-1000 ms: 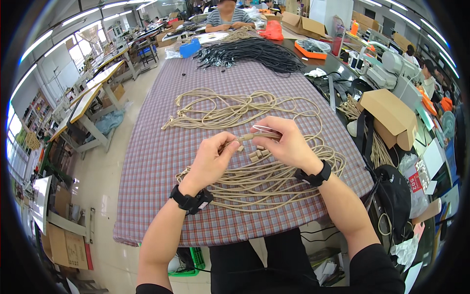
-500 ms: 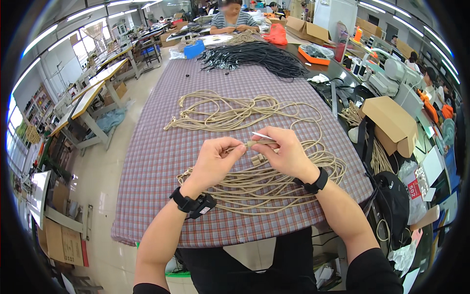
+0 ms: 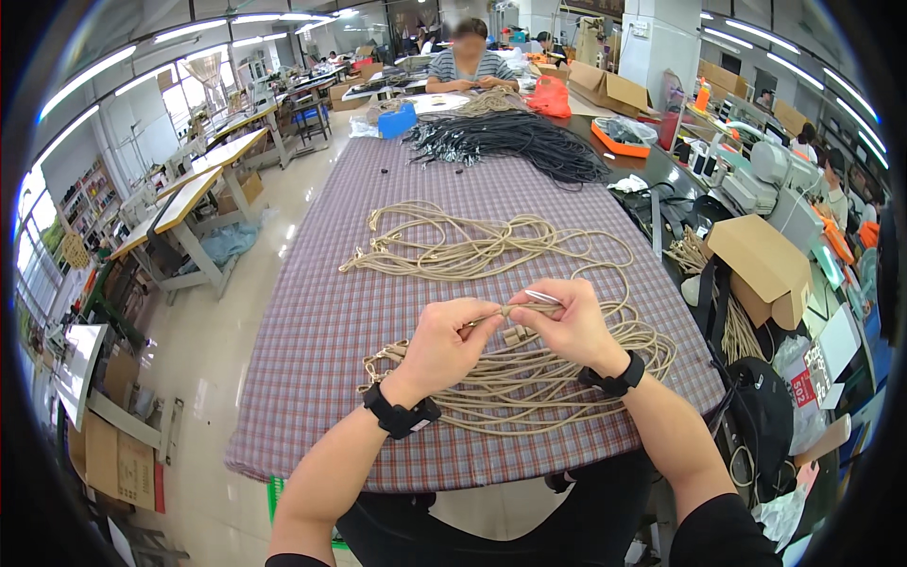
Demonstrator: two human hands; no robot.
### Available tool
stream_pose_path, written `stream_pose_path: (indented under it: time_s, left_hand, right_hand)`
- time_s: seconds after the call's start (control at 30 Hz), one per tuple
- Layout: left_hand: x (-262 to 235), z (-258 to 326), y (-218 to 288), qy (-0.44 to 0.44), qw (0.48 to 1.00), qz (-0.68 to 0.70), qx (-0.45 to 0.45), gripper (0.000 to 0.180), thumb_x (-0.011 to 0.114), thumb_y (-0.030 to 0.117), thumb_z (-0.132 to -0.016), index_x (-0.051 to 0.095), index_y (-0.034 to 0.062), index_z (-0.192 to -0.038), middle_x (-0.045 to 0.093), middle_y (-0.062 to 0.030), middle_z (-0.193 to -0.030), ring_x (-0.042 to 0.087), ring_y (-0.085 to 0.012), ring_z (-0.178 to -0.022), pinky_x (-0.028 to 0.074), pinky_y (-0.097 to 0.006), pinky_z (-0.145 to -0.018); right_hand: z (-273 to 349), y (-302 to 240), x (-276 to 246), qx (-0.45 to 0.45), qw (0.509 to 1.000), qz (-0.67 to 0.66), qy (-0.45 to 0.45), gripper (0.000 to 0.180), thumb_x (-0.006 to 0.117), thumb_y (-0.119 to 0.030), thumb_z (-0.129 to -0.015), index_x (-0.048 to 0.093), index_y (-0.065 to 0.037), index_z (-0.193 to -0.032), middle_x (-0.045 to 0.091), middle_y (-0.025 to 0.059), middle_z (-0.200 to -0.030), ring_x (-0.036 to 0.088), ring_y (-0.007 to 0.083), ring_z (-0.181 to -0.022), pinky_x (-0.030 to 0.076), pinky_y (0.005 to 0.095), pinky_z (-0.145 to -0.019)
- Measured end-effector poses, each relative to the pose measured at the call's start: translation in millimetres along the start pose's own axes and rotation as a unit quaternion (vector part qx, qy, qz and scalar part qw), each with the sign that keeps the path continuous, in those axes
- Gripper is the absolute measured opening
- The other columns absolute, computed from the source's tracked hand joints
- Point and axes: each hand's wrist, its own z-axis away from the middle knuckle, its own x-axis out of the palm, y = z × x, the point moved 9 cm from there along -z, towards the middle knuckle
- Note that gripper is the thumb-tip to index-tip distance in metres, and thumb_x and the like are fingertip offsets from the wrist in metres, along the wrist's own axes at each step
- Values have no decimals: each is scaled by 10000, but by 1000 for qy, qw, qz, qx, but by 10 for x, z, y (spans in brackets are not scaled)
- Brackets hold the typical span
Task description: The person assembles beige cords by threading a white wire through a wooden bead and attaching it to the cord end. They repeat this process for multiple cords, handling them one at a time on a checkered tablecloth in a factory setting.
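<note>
My left hand (image 3: 452,342) and my right hand (image 3: 573,329) meet above the table, fingertips pinched close together on a tan cord (image 3: 505,310). The fingers hide most of the held part. A slim silver pointed tool (image 3: 542,297) is also tucked in my right hand, lying across the fingers; its kind cannot be made out. Beneath both hands spreads a bundle of tan cords (image 3: 529,397), with metal clips (image 3: 376,363) at its left end. Just beyond lies a second loose bundle of tan cords (image 3: 453,260), also with clips at the left.
The plaid-covered table (image 3: 312,378) stretches away from me. A heap of black cords (image 3: 529,142) lies farther back, near a blue box (image 3: 398,121) and a red bag (image 3: 548,97). A person (image 3: 470,66) sits at the far end. Cardboard boxes (image 3: 761,260) and a black bag (image 3: 761,406) crowd the right.
The whole view has shifted, so the scene sits lower and more to the right. Both hands keep their pinch on the cord; the silver tool has tilted in my right hand.
</note>
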Motion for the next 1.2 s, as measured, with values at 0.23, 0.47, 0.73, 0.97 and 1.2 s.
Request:
stream_pose_path:
  time_s: [0.23, 0.47, 0.73, 0.97, 1.2]
  left_hand:
    - [40, 2, 62, 3, 1000, -2, 31, 162, 819, 63, -1005, 826, 5, -1156, 724, -43, -782, 493, -64, -597, 382, -279, -531]
    - [19, 8, -11, -28, 999, -32, -13, 183, 793, 51, -1027, 786, -16, -1197, 782, -78, -826, 602, -44, -653, 451, -249, -543]
    - [0, 4, -43, -33, 998, 10, -46, 127, 769, 50, -1043, 790, -49, -1120, 817, -94, -881, 716, -62, -759, 556, -240, -628]
    - [-28, -13, -59, -23, 999, 8, -41, 134, 766, 94, -1060, 805, -34, -1069, 801, -67, -851, 623, -57, -672, 477, -245, -573]
    - [-125, -13, -160, 31, 992, 95, -82, 150, 732, 148, -1101, 761, 4, -1073, 717, 5, -820, 570, -46, -726, 462, -252, -651]
  right_hand:
    - [4, 203, -30, 57, 996, -61, -31, 109, 848, -46, -987, 809, 31, -1053, 804, 36, -924, 695, 41, -813, 538, 206, -695]
    - [-35, -86, 5, -93, 990, 108, -15, 123, 869, -33, -929, 777, 6, -1001, 706, 50, -848, 664, 157, -773, 510, 327, -703]
    - [-25, -178, 65, -144, 985, 87, -49, 151, 861, 22, -892, 741, 7, -983, 675, 92, -903, 664, 262, -833, 531, 375, -763]
    - [18, -240, 101, -195, 970, 139, -34, 169, 853, 44, -884, 710, -10, -958, 679, 94, -941, 678, 269, -890, 541, 386, -779]
    - [5, -231, 166, -129, 987, 90, -36, 148, 813, -30, -990, 744, 16, -1113, 781, 122, -1028, 782, 247, -896, 618, 358, -819]
